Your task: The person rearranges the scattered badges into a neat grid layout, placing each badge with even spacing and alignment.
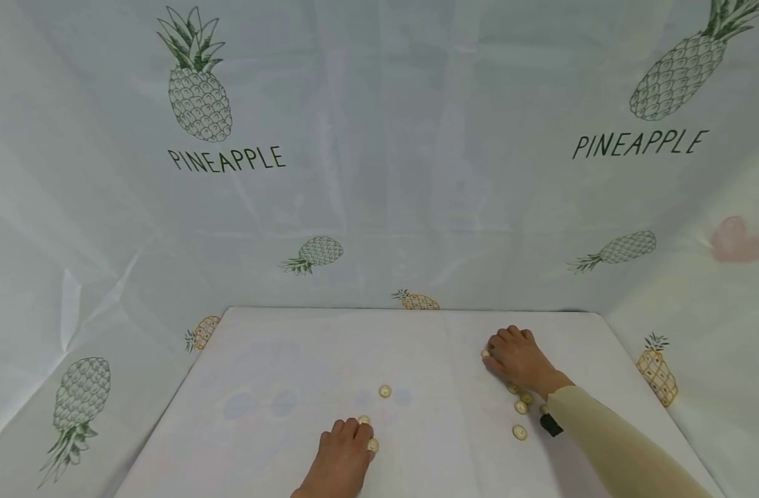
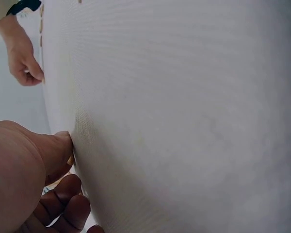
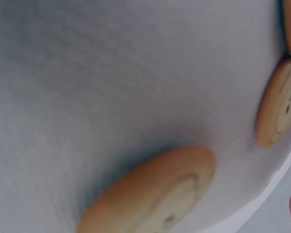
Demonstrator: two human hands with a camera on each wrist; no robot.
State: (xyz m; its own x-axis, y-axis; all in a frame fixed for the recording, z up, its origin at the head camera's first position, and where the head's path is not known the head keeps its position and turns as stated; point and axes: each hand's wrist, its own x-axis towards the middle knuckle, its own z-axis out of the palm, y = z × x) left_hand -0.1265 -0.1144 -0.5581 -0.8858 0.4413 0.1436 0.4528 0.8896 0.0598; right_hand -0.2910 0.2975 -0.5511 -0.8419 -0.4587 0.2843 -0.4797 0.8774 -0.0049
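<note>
My left hand (image 1: 339, 456) is at the front middle of the white table, fingers curled. Its thumb and forefinger pinch a round wooden button (image 1: 372, 445), partly hidden by the hand. Just past the fingertips lies another button (image 1: 363, 420), and a third button (image 1: 385, 391) sits farther off. At the right of the table my right hand (image 1: 519, 358) pinches a button (image 1: 485, 353) between thumb and forefinger, low at the surface. In the left wrist view the right hand (image 2: 23, 60) shows with its fingertips together near the tabletop.
Several loose wooden buttons (image 1: 520, 407) lie by the right wrist, one button (image 1: 519, 432) nearer the front. A black device (image 1: 550, 425) is on that wrist. The white table (image 1: 280, 353) ends at a pineapple-printed sheet (image 1: 392, 173) hanging behind and at both sides.
</note>
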